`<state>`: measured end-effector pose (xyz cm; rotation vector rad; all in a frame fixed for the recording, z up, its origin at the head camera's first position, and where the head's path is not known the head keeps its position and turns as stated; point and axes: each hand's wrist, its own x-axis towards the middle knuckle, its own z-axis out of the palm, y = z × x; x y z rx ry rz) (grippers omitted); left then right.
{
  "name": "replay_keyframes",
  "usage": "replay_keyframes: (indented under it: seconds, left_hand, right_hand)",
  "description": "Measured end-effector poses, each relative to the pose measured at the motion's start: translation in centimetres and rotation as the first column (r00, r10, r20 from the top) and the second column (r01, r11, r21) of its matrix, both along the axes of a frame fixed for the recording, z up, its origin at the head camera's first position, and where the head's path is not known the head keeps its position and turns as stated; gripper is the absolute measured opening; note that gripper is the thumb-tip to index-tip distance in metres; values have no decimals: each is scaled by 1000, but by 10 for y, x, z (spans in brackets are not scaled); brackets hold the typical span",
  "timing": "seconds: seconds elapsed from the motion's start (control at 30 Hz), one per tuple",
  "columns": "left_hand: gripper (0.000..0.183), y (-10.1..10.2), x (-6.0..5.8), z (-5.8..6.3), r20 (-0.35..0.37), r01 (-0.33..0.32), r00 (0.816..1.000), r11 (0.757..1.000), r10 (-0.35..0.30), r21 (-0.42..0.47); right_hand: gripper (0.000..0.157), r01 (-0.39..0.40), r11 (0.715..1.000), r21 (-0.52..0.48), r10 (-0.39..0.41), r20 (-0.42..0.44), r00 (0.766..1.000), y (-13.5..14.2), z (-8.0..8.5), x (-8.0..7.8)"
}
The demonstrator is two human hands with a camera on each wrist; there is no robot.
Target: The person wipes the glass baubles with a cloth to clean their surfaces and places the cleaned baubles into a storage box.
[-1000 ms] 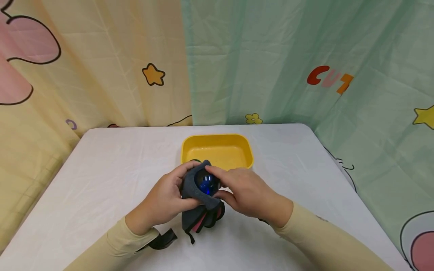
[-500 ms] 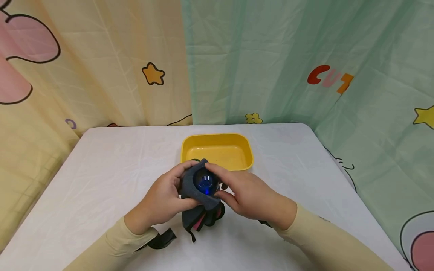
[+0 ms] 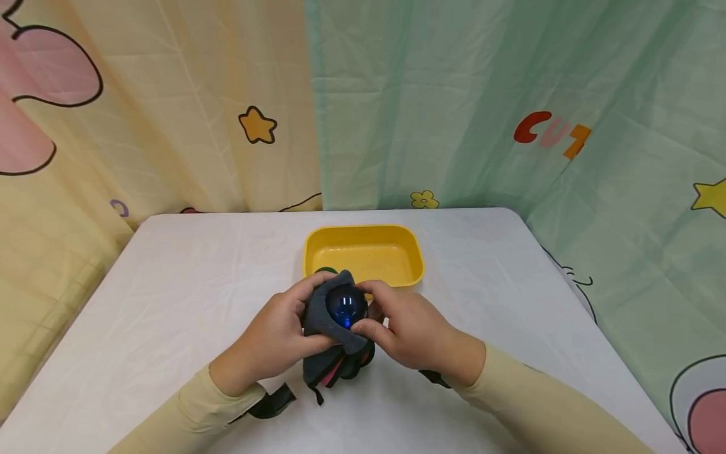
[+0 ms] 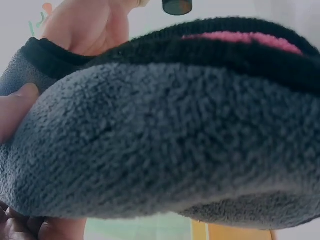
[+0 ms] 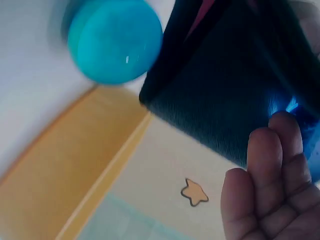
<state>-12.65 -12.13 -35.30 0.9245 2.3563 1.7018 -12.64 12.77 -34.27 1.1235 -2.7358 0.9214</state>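
Note:
A shiny, see-through blue ball (image 3: 346,306) sits in the opening of a folded grey fleece piece (image 3: 323,315) with black edging and pink inside. My left hand (image 3: 272,337) grips the fleece from the left, thumb in front and fingers behind. On the ball's right side, my right hand (image 3: 411,328) pinches the ball between thumb and index finger. The left wrist view is mostly filled by the grey fleece (image 4: 160,135). In the right wrist view, several curled fingers (image 5: 265,160) lie near a small blue part of the ball.
A yellow tray (image 3: 363,230) stands on the white table (image 3: 227,252) just beyond my hands. A green ball (image 3: 326,270) peeks out behind the fleece at the tray's near left; the right wrist view shows it as a teal ball (image 5: 115,40). Printed curtains surround the table.
My right index finger and thumb have slid from the ball's upper edge to its right side. More of the ball shows, and the fleece edge there is pulled back. My left hand stays put.

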Motion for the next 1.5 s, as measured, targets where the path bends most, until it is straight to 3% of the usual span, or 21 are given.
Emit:
replay_keyframes:
  seconds: [0.07,0.13,0.27,0.37,0.43,0.57,0.67,0.73,0.83,0.93,1.03,1.13,1.3,1.43,1.5]
  left_hand:
    - [75,0,1,0,2,2,1000,1000,-2,2]
    - [75,0,1,-1,9,1,1000,1000,-1,8]
    - [75,-3,2,-3,-7,-21,1000,1000,21,2]
    - [73,-5,1,-5,-31,-37,999,999,37,0]
    - [71,-5,1,-5,-34,-36,999,999,36,4]
    - [72,-5,-1,-3,-20,-37,999,999,37,-1]
    - [73,-4,-1,-2,9,-25,1000,1000,25,4]
    - [74,-3,-1,-1,30,-12,999,1000,11,15]
    - [75,-1,-2,-2,41,3,999,1000,-4,24]
    - [76,0,-2,-3,35,0,999,1000,-1,20]
    - [74,1,-3,-4,18,-32,999,999,32,9]
    - [73,0,-2,-4,17,-61,998,998,61,3]
    - [74,-2,-1,-3,41,-50,998,998,48,43]
    - [74,-2,-1,-2,56,-28,998,997,24,70]
    - [74,-1,-1,-1,60,-20,998,998,16,67]
  right_hand:
    - [46,18,999,-40,-15,82,996,-1,-1,1]
    - [42,13,998,-60,-7,107,994,-1,0,1]
    - [60,-26,999,-25,28,80,996,1,5,-1]
    - [74,-82,995,50,82,4,997,3,9,-3]
    - [73,-111,989,100,119,-84,989,4,10,-4]
    - [68,-101,983,152,141,-279,950,6,7,-7]
    - [66,-63,986,156,116,-357,927,6,5,-7]
    - [65,-54,989,134,92,-293,952,6,3,-7]
    - [57,-40,997,66,44,-67,997,4,2,-6]
    - [45,-7,1000,-27,11,172,985,2,-1,-6]
    - [42,-3,998,-60,17,232,973,0,-2,-6]
    - [57,-10,1000,-13,12,166,986,0,1,-6]
    - [73,-81,995,61,84,-47,995,6,5,-5]
    - [70,-98,990,101,125,-301,945,8,2,-7]
    - [68,-73,991,108,109,-370,923,8,1,-7]
